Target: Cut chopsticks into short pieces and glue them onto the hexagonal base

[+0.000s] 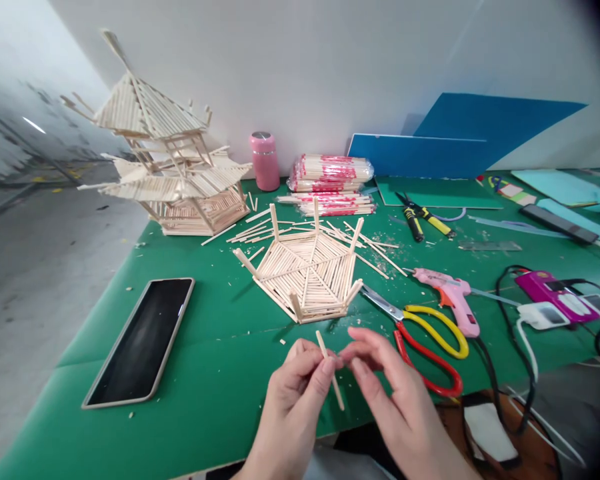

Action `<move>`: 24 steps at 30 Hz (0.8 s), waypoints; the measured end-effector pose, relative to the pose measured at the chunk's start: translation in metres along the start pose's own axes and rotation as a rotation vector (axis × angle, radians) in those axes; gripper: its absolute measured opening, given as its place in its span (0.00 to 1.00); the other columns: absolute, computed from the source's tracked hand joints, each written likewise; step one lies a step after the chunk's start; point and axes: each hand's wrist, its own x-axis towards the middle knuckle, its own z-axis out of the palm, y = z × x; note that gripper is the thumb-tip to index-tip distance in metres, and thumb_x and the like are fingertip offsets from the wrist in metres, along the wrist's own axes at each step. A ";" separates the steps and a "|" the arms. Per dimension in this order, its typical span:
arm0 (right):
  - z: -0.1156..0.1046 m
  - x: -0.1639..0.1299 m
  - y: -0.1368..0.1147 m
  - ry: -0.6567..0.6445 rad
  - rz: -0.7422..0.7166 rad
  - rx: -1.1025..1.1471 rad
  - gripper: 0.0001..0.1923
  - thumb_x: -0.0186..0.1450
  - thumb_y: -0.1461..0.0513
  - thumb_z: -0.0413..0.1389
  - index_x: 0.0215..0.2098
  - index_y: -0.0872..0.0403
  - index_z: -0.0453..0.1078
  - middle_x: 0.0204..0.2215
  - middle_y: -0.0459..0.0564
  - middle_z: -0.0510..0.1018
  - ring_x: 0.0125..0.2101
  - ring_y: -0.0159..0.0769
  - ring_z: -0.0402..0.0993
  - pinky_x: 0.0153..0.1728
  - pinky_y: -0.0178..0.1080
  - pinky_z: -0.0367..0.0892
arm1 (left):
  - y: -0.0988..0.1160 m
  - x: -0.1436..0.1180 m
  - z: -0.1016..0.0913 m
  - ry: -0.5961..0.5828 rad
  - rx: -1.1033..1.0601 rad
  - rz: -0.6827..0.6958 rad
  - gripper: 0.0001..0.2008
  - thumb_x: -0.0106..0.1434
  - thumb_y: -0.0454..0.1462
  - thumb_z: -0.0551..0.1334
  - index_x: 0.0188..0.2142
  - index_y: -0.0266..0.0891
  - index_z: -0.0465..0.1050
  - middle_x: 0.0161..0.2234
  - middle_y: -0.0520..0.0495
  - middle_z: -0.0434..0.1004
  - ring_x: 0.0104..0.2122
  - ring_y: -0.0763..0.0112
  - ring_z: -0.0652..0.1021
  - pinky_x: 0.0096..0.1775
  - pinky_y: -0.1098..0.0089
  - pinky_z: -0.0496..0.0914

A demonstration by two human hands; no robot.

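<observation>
Left hand (295,393) low at the near edge of the green table (220,347), thumb and fingertips pinched on a short wooden stick (330,371) held tilted, upper end leaning left. Right hand (395,400) just beside it, fingers curled, fingertips closing on the same stick near its middle; both hands together on it, above the green mat. Just beyond the hands, a hexagonal stick base (307,270) with upright posts at its corners. Right of that, scissors (420,333) with yellow and red handles, then a pink glue gun (453,297). To the left, a dark phone (143,340) lying flat. Farther back on the left, a finished stick pagoda (165,160), a pink bottle (265,160) beside it, wrapped chopstick bundles (330,175) near the wall, loose sticks (260,230) scattered between.
</observation>
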 end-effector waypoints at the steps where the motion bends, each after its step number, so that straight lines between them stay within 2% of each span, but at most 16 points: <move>1: -0.009 -0.001 0.008 0.066 0.003 -0.119 0.13 0.65 0.60 0.46 0.47 0.50 0.60 0.38 0.51 0.73 0.39 0.35 0.71 0.39 0.37 0.69 | 0.001 0.000 -0.002 -0.020 -0.039 -0.047 0.11 0.59 0.41 0.58 0.25 0.37 0.72 0.26 0.49 0.69 0.29 0.72 0.69 0.34 0.72 0.64; 5: -0.052 -0.005 0.053 0.314 0.023 -0.529 0.11 0.63 0.58 0.47 0.42 0.52 0.63 0.37 0.52 0.72 0.36 0.39 0.71 0.37 0.42 0.69 | 0.004 -0.001 -0.003 -0.136 -0.260 -0.328 0.13 0.60 0.42 0.56 0.27 0.35 0.69 0.23 0.48 0.72 0.26 0.71 0.73 0.32 0.70 0.65; 7: -0.069 -0.008 0.074 0.308 0.028 -0.723 0.14 0.61 0.58 0.46 0.43 0.55 0.62 0.39 0.56 0.71 0.40 0.45 0.69 0.40 0.47 0.67 | 0.004 -0.001 0.000 -0.124 -0.309 -0.392 0.13 0.60 0.42 0.57 0.27 0.34 0.69 0.22 0.49 0.71 0.21 0.75 0.71 0.28 0.73 0.63; 10: -0.082 -0.007 0.092 0.265 0.040 -0.884 0.16 0.61 0.59 0.45 0.44 0.57 0.62 0.40 0.58 0.70 0.40 0.45 0.69 0.40 0.46 0.67 | 0.001 -0.001 0.004 -0.077 -0.310 -0.384 0.12 0.58 0.41 0.59 0.30 0.33 0.72 0.22 0.52 0.69 0.16 0.83 0.64 0.22 0.76 0.56; 13: -0.086 0.001 0.097 0.243 0.070 -0.931 0.14 0.60 0.60 0.46 0.42 0.56 0.64 0.39 0.57 0.72 0.38 0.45 0.70 0.37 0.45 0.67 | -0.001 -0.001 0.004 -0.069 -0.312 -0.376 0.11 0.57 0.40 0.60 0.32 0.33 0.73 0.21 0.53 0.66 0.16 0.85 0.60 0.21 0.76 0.52; 18: -0.091 0.014 0.098 0.198 0.080 -0.951 0.10 0.61 0.59 0.45 0.35 0.53 0.65 0.31 0.53 0.75 0.33 0.45 0.72 0.30 0.42 0.67 | -0.001 -0.002 0.000 -0.055 -0.315 -0.373 0.12 0.57 0.41 0.59 0.31 0.32 0.74 0.21 0.52 0.65 0.18 0.83 0.59 0.21 0.75 0.51; 24: -0.102 -0.004 0.082 0.271 0.103 -0.867 0.14 0.63 0.55 0.42 0.37 0.54 0.63 0.35 0.57 0.74 0.33 0.44 0.73 0.30 0.41 0.68 | 0.000 0.000 -0.001 -0.050 -0.315 -0.353 0.11 0.58 0.41 0.59 0.31 0.33 0.74 0.21 0.53 0.64 0.18 0.83 0.59 0.22 0.76 0.51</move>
